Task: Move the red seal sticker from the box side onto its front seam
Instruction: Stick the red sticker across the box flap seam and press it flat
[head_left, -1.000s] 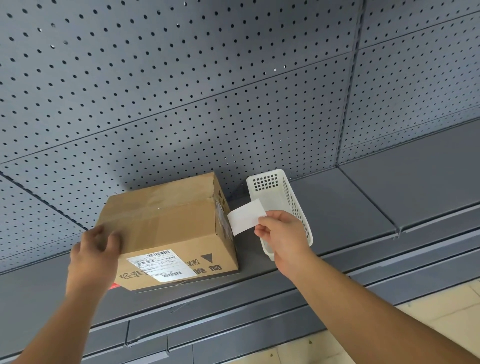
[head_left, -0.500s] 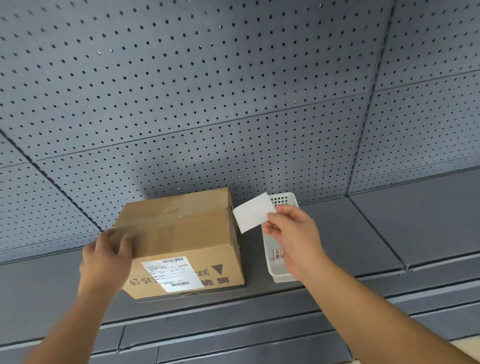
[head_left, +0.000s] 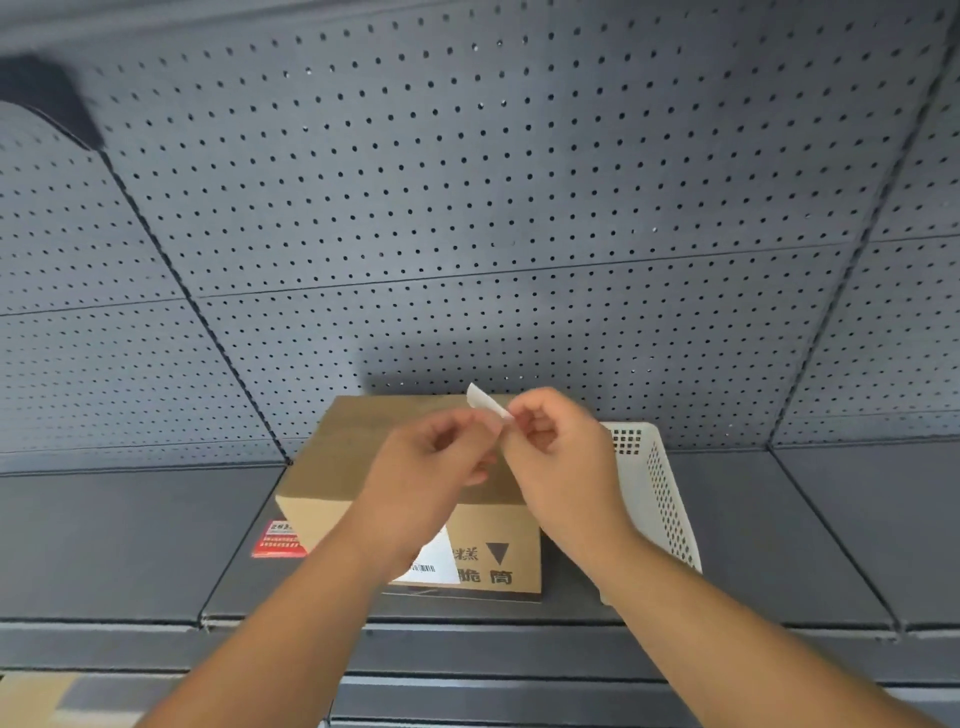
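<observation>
A brown cardboard box (head_left: 332, 467) stands on the grey shelf (head_left: 130, 545), with a white shipping label (head_left: 434, 564) and black printed characters on its front. Above the box top, my right hand (head_left: 561, 457) pinches a white paper slip (head_left: 483, 401) that sticks up and to the left. My left hand (head_left: 431, 467) meets it from the left, fingertips at the slip's lower end. A red sticker (head_left: 278, 540) shows at the box's left side, low down by the shelf; I cannot tell whether it is on the box or on the shelf.
A white perforated plastic basket (head_left: 660, 499) stands right beside the box on the right. A grey pegboard wall (head_left: 467, 208) rises behind. The shelf's front edge (head_left: 519, 629) runs below the box.
My left hand has left the box's left corner and come up to the slip. My right hand has carried the slip leftward over the box top. The view has shifted.
</observation>
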